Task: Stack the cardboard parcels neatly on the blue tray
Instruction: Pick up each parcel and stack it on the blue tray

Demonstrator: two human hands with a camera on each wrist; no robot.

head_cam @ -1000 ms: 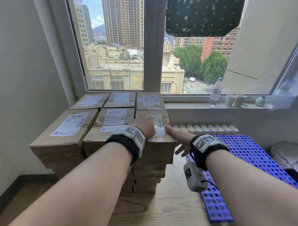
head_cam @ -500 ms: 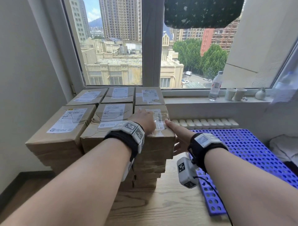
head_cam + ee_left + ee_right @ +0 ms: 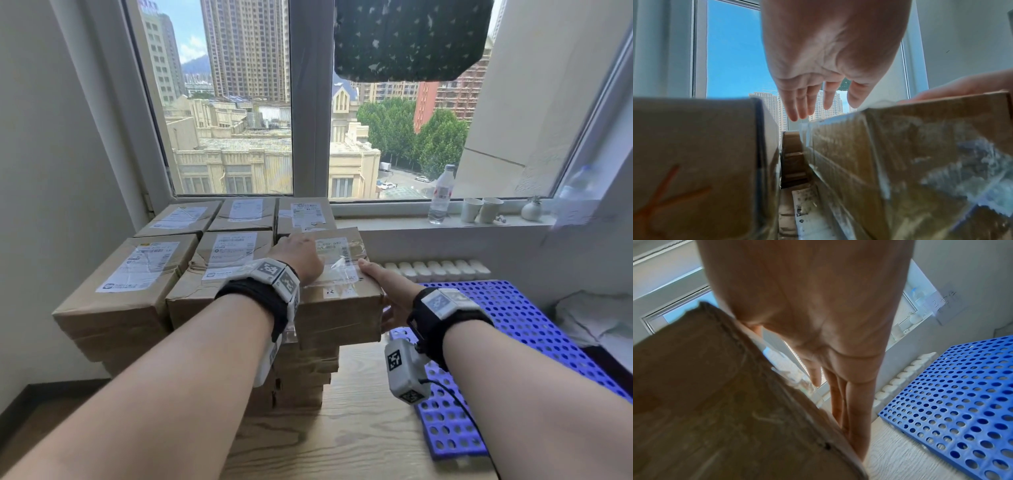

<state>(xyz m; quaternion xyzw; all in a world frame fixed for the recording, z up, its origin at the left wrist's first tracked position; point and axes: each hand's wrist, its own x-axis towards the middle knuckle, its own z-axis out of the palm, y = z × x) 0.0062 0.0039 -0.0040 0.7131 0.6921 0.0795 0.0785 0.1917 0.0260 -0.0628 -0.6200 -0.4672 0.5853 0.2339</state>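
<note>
Brown cardboard parcels with white labels stand in a stack of several layers under the window. The front right top parcel sits tilted and overhangs the stack to the right. My left hand lies on its top left corner; in the left wrist view its fingers hang straight over the gap beside the parcel. My right hand has its thumb on the top edge and straight fingers flat against the parcel's right side. The perforated blue tray lies on the floor to the right.
A water bottle, two cups and a small vase stand on the windowsill. A white ribbed radiator runs behind the tray. Wooden floor lies between stack and tray. White cloth sits at far right.
The front right top parcel has come off its place, shifting right and toward me between both hands; it now overhangs the stack and tilts.
</note>
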